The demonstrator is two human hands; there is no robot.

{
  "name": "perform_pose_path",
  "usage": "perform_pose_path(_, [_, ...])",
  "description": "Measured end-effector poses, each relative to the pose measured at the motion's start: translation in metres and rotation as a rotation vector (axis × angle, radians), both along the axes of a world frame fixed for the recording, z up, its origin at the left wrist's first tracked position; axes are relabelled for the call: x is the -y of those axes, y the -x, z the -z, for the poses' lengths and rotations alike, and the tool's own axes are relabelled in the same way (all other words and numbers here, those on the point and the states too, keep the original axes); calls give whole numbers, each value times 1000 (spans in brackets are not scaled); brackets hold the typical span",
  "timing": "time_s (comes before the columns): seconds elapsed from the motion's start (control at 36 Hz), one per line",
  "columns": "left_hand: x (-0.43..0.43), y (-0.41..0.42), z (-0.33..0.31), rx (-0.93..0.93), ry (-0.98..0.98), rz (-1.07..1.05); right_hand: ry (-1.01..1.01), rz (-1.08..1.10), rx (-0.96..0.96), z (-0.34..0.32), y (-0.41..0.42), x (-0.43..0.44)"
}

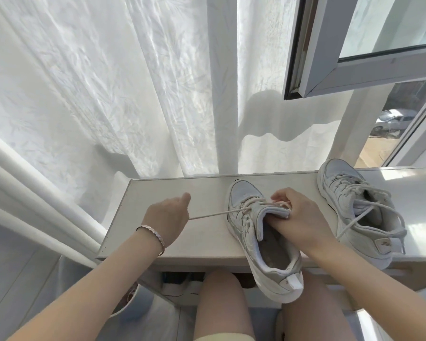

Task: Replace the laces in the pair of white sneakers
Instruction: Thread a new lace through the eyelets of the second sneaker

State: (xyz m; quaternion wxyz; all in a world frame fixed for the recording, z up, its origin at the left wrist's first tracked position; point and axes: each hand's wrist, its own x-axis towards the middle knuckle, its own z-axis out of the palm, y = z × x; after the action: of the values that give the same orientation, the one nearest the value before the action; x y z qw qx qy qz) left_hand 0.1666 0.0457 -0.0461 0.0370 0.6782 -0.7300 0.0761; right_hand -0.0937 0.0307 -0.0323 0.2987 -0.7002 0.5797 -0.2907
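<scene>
Sneaker [249, 230] on ledge [172, 193], lace [212, 214] in left hand [169, 215], right hand [303, 217] seemingly gripping

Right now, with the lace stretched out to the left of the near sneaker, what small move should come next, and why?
Probably draw the left hand further left to pull the lace out of its eyelets. That hand grips the lace, which runs taut to the near sneaker and is still threaded there, while the right hand grips the sneaker at its tongue.
</scene>
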Motion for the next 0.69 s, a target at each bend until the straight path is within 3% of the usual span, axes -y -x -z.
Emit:
perform_pose_path(0.03, [1,2,0,23,-55,-46,-9,-6,-7,1,1,0])
perform_pose_path(0.11, [0,14,-1,-250,-179,-161,-18,-20,6,3,1,-2])
perform_pose_path(0.19, [0,42,-12,-568,-85,-53,-2,-18,2,4,1,-2])
perform_pose_path(0.28, [3,69,-24,-872,-250,67,20,-25,-35,4,0,-2])
perform_pose_path(0.42, [12,87,-25,-856,-436,77,47,-41,-114,7,2,-1])
perform_pose_path(0.56, [15,90,-31,-717,-435,147,44,-49,-141,5,1,0])
perform_pose_path(0.69, [17,96,-36,-665,-434,83,34,-33,-155,5,0,1])
